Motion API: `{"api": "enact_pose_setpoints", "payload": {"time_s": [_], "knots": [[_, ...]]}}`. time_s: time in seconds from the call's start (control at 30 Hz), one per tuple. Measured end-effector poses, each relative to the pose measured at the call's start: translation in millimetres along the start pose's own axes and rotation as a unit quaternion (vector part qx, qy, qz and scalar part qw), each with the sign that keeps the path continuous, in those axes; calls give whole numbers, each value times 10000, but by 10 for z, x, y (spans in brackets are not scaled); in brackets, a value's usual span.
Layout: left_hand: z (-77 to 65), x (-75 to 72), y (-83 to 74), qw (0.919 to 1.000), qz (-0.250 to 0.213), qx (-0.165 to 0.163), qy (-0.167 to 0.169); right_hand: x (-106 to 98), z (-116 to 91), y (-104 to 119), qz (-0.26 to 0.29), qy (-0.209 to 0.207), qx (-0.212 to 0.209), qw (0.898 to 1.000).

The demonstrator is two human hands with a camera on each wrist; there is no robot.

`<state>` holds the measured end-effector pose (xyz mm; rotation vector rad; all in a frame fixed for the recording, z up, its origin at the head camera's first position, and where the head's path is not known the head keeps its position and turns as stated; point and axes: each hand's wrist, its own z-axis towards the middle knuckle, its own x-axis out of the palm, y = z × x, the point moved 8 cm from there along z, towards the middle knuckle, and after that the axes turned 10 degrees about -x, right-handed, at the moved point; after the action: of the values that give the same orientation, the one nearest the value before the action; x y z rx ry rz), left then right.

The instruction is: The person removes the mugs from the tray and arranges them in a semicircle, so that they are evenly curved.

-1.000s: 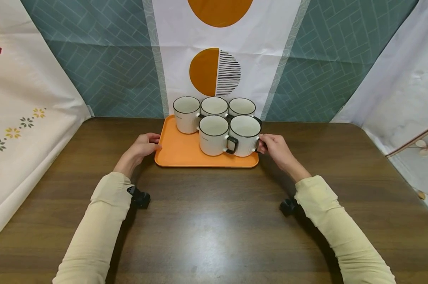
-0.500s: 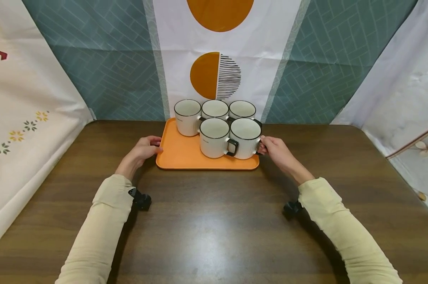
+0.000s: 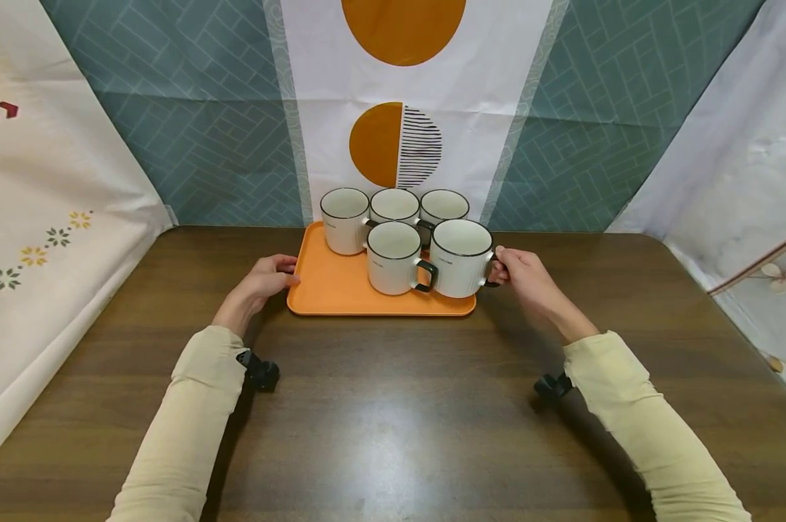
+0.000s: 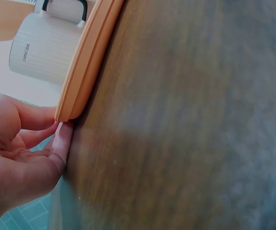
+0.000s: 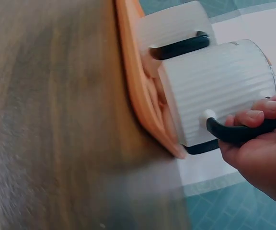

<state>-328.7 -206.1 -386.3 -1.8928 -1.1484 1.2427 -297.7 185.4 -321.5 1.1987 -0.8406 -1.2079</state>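
Note:
My right hand (image 3: 526, 279) grips the black handle of a ribbed white mug (image 3: 461, 261) with a dark rim, at the front right of an orange tray (image 3: 334, 297). In the right wrist view the fingers curl round that handle (image 5: 243, 132), and the mug's base looks slightly raised from the tray. At the tray's left end, my left hand (image 3: 259, 286) holds the rim, thumb and fingers against it in the left wrist view. A second mug (image 3: 393, 264) stands to the left of the gripped one. Behind them is a row of three matching mugs (image 3: 344, 225).
The tray lies near the back edge of a dark brown wooden table (image 3: 380, 406). Right behind hangs a white cloth panel (image 3: 478, 130) with orange circles, between green cloths (image 3: 191, 145). White cloths (image 3: 54, 217) flank both sides.
The gripped mug has shifted right, away from the mug beside it, and appears a little higher. My right hand moved right with it. My left hand stays at the tray's rim.

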Motion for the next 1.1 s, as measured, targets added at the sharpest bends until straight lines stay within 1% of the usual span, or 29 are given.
{"api": "enact_pose_setpoints", "payload": {"time_s": [0.23,0.37,0.5,0.63,0.8,0.87,1.03,1.1], "knots": [[-46,-11,16,10000,60,2,51,-54,-65,226,452,183,-95,9988],[-50,11,55,9999,-34,-44,91,-89,-89,381,752,381,-156,9963],[-37,17,65,9999,-122,11,118,-153,-84,565,917,509,-349,9939],[-45,17,41,9998,-135,48,132,-243,-30,750,977,510,-542,9924],[-53,35,28,9999,-104,46,119,-397,92,907,1034,355,-643,9919],[-49,45,25,9998,-102,44,135,-471,139,952,1163,260,-697,9904],[-44,49,-9,9997,-124,19,195,-666,249,1010,1483,-175,-767,9858],[-41,36,-30,9997,-118,8,192,-731,291,996,1492,-385,-769,9851]]}}
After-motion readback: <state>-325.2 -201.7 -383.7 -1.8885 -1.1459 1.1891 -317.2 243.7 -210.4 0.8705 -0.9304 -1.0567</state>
